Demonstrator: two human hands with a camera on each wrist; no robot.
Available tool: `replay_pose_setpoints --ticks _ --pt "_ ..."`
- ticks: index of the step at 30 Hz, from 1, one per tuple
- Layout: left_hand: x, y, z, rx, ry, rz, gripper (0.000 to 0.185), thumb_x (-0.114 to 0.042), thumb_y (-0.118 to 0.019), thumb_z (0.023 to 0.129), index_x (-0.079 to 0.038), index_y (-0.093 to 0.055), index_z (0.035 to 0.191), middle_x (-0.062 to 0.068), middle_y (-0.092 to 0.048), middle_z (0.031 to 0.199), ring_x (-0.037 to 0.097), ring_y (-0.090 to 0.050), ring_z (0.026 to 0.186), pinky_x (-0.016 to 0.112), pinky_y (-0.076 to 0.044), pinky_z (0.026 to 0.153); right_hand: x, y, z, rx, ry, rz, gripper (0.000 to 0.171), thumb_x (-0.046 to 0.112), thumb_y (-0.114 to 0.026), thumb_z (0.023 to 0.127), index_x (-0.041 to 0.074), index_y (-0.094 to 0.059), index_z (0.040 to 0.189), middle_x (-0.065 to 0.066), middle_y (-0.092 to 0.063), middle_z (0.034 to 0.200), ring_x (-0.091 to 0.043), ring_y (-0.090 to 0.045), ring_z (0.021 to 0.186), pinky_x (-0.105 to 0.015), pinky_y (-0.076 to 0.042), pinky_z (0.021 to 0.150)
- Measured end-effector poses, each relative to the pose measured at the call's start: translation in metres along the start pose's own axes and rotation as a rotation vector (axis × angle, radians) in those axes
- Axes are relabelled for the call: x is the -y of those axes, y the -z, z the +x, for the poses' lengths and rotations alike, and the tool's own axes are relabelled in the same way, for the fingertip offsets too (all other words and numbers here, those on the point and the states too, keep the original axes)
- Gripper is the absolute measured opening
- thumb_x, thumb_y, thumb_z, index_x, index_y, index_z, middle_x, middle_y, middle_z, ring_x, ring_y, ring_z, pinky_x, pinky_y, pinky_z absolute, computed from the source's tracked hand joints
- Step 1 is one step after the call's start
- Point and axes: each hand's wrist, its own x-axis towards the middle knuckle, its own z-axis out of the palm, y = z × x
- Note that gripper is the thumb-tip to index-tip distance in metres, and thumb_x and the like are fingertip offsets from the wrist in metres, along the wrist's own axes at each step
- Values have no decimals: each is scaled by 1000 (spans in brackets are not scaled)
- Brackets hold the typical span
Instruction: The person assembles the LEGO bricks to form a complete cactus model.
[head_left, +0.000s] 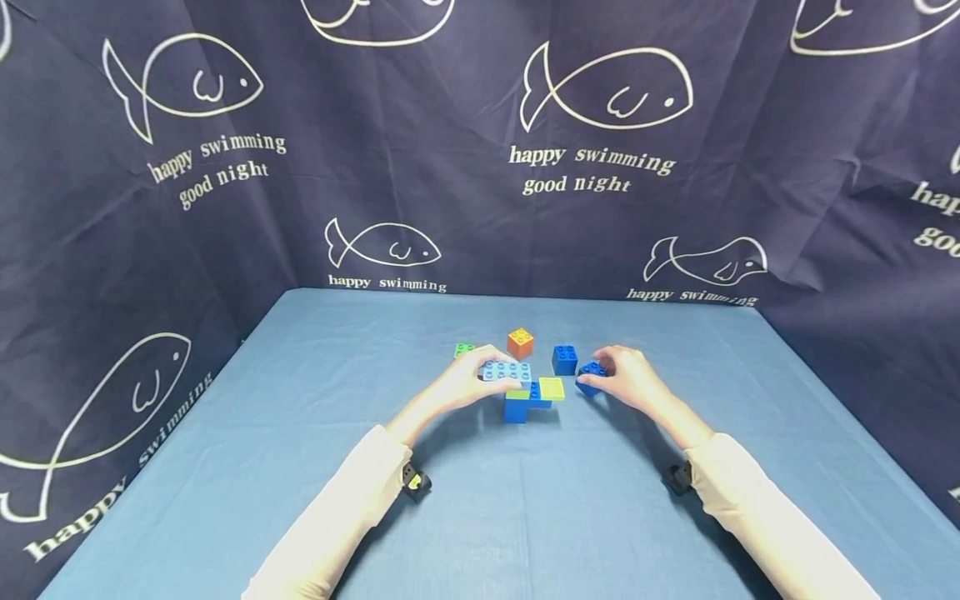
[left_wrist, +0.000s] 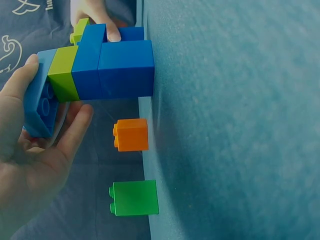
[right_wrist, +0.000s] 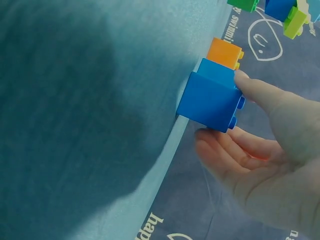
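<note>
The left hand (head_left: 463, 379) curls its grip around the light blue brick (head_left: 507, 372) topping the block stack (head_left: 525, 398) at the middle of the blue surface (head_left: 300, 417). The right hand (head_left: 628, 377) pinches a dark blue brick (head_left: 591, 377) just right of the stack. An orange brick (head_left: 520, 342), green brick (head_left: 463, 350) and another blue brick (head_left: 565, 359) sit behind.

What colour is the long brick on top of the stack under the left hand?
Light blue: the long brick tops the stack, gripped by the left hand. Clearest in the head view.
</note>
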Motion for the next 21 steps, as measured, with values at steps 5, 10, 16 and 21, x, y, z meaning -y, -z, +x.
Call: replay_pose_setpoints --ticks 5,10,16,21 --pt "-1 1 0 9 0 5 36 -45 -67 71 -25 -59 99 -10 -58 89 7 -53 81 25 -43 73 1 0 0 17 17 18 40 23 -70 72 -4 -57 98 -17 -62 87 -24 -58 74 -39 -48 68" --pt "-1 2 1 11 -2 3 35 -44 -67 71 -24 -59 99 -9 -58 90 6 -53 83 25 -43 77 0 1 2 39 44 46 34 16 -69 72 -1 -53 97 -16 -61 87 -23 -57 74 -38 -47 68" --pt "0 2 1 10 0 11 35 -45 -67 71 -24 -59 98 -10 -58 90 6 -53 83 25 -43 77 -1 0 1 49 62 32 40 16 -70 71 -4 -52 100 -18 -60 91 -24 -56 77 -39 -46 70" --pt "-2 2 -1 8 15 14 35 -46 -67 71 -26 -59 98 -10 -58 90 7 -52 82 25 -43 74 -2 0 -1 45 55 -6 44 20 -73 68 -6 -54 97 -18 -59 88 -22 -56 74 -37 -47 68"
